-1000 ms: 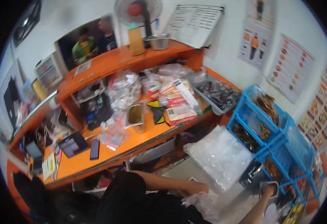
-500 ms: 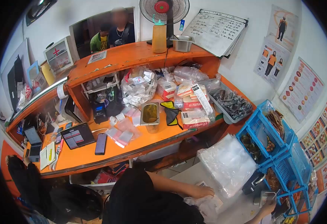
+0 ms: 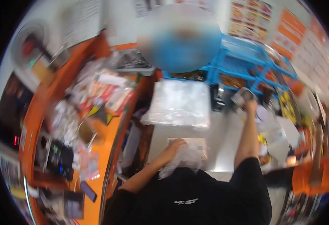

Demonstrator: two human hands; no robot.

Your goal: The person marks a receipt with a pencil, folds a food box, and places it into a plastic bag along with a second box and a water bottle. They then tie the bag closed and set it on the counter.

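Near my body, my left hand (image 3: 175,147) is closed at the mouth of a crumpled clear plastic bag (image 3: 185,162). Under the bag, a flat printed packet or sheet (image 3: 200,144) lies on the steel counter (image 3: 221,144). My right hand (image 3: 250,105) reaches out to the right with its fingers around the edge of a small metal container (image 3: 242,96), which looks tilted. Blur hides what the container holds. A round whitish lid or tub (image 3: 261,113) is beside my right wrist.
A stack of clear plastic bags (image 3: 181,103) lies ahead, with blue baskets (image 3: 243,62) behind it. A black holder (image 3: 218,99) stands left of the metal container. The orange desk (image 3: 114,150) runs along the left. Another person's orange sleeve (image 3: 310,174) is at the right.
The view has swung right, bringing the counter to the middle. My left hand still grips the plastic bag, and my right hand remains at the metal container.
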